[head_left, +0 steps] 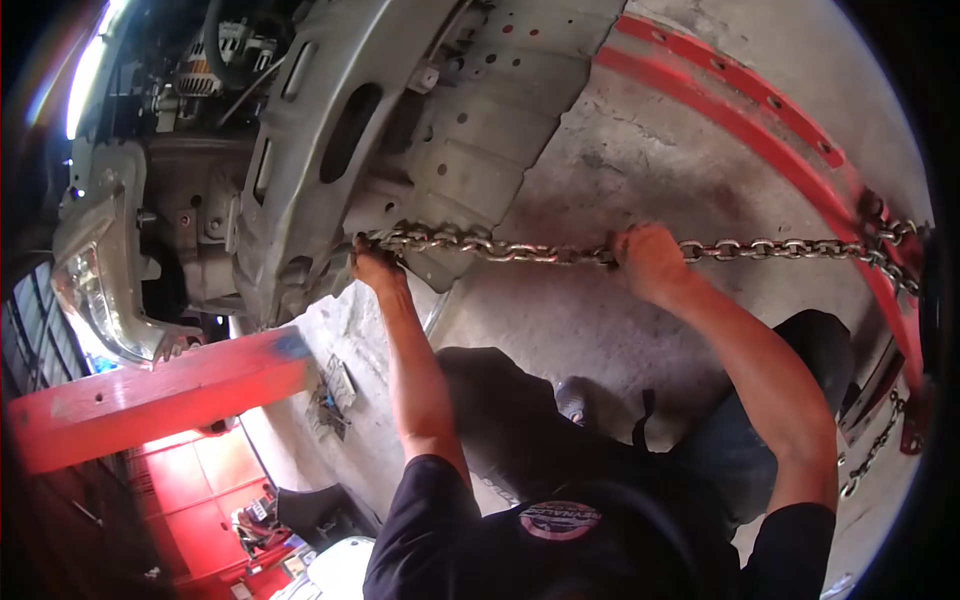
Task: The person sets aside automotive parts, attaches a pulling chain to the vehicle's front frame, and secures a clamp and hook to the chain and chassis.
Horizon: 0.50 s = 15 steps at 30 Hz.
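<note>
A heavy metal chain (520, 251) runs nearly level from the front of a vehicle to a red curved steel frame (800, 190) at the right. My left hand (374, 262) is closed at the chain's left end, close against the grey metal crossmember (335, 130) of the vehicle. Farther right, my right hand (648, 262) is wrapped round the chain about midway along it. Links show on both sides of that hand. How the chain is fastened at the vehicle is hidden behind my left fingers.
A red beam (170, 395) lies below the headlight (95, 280) at the left. A second chain (875, 447) hangs at the lower right. Red tool cabinet (205, 490) and a dark bin (325, 518) stand at lower left. Concrete floor (640, 170) lies beneath the chain.
</note>
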{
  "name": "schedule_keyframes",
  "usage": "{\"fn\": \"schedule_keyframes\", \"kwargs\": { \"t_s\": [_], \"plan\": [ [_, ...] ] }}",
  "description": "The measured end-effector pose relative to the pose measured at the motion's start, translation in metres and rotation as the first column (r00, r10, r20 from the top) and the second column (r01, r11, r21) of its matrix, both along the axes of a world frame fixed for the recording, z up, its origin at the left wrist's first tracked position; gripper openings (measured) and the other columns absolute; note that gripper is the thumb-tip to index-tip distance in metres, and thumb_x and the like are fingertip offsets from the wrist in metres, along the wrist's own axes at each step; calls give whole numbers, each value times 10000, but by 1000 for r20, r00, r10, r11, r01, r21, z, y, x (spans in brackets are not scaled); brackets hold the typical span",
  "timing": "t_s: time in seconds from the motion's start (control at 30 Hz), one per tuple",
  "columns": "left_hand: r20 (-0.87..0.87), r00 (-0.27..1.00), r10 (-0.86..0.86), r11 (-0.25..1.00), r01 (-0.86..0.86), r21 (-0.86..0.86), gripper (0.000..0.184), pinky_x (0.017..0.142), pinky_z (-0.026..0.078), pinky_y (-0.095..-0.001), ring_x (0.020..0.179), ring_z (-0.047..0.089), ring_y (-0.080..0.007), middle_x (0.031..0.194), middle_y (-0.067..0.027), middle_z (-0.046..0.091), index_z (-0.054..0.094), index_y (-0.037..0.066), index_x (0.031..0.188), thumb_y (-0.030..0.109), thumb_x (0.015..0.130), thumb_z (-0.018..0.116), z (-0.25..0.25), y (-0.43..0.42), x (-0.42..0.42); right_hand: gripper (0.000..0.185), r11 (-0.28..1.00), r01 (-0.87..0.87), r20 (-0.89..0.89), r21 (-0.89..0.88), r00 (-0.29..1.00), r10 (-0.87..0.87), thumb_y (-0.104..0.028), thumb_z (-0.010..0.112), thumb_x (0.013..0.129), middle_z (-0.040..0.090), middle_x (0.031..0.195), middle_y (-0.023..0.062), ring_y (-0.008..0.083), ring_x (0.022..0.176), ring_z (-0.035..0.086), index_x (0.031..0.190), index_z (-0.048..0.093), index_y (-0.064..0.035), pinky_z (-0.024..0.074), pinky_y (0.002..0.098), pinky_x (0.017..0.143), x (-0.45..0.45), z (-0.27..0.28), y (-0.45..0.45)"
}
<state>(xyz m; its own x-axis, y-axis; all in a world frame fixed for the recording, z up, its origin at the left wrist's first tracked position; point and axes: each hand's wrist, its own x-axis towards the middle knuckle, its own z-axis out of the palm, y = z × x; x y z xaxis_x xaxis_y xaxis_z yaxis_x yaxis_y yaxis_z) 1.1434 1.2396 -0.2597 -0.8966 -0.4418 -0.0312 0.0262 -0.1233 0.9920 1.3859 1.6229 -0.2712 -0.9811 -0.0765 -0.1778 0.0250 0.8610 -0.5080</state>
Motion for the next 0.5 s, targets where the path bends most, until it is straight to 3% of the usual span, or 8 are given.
{"fn": "schedule_keyframes", "kwargs": {
  "t_s": [0.13, 0.23, 0.33, 0.5],
  "plan": [
    [-29, 980, -197, 973, 199, 115, 343, 885, 500, -480, 996, 619, -337, 1131, -169, 619, 561, -48, 1156, 184, 955, 408, -10, -11, -7, 189, 999, 21, 60, -44, 998, -19, -154, 614, 745, 680, 859, 164, 331, 887, 661, 904, 682, -76, 526, 420, 786, 2, 4, 1],
    [-25, 985, -173, 960, 174, 221, 364, 924, 481, -520, 1048, 601, -359, 1167, -199, 599, 542, -46, 1188, 180, 953, 378, 0, 4, 3, 180, 998, 42, 19, -50, 999, -41, -144, 611, 739, 684, 866, 158, 329, 889, 661, 891, 685, -84, 524, 420, 790, 8, 9, -1],
    [-63, 957, -284, 931, 291, 222, 363, 908, 490, -530, 1033, 610, -364, 1155, -211, 604, 550, -59, 1173, 168, 947, 379, -1, 2, 1, 183, 998, 43, -19, -51, 999, -44, -141, 611, 731, 684, 872, 153, 330, 884, 661, 892, 683, -91, 523, 423, 789, 11, 0, -5],
    [-104, 989, -105, 983, 118, 138, 305, 827, 535, -442, 934, 639, -308, 1067, -164, 639, 597, -50, 1115, 112, 910, 441, -6, 1, -5, 205, 999, 41, 51, 27, 998, -43, -172, 643, 723, 676, 866, 162, 341, 871, 656, 908, 670, -87, 519, 431, 782, 6, 2, -6]
  ]
}}
